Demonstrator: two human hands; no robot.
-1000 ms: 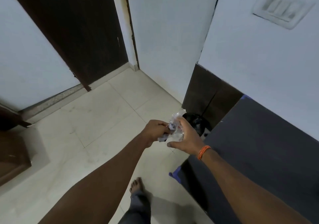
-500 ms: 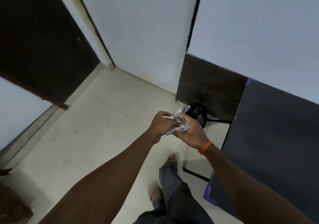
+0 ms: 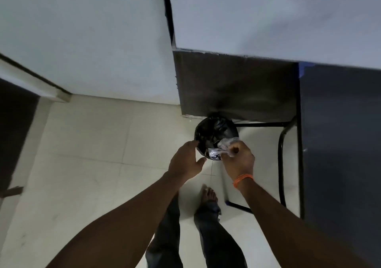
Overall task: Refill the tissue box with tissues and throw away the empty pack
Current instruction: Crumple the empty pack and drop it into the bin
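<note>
Clutching the crumpled empty pack (image 3: 221,149), the right hand (image 3: 239,162) holds it above the near rim of the black-lined bin (image 3: 214,133). An orange band (image 3: 242,180) circles that wrist. Just beside it, the left hand (image 3: 186,161) hangs spread and empty, fingertips over the bin's left edge, apart from the pack. The bin stands against the dark panel (image 3: 237,84), with the table's black leg frame (image 3: 281,141) close on its right. Bare tiled floor (image 3: 92,154) lies wide to the left; a bare foot (image 3: 209,194) stands just behind the hands.
</note>
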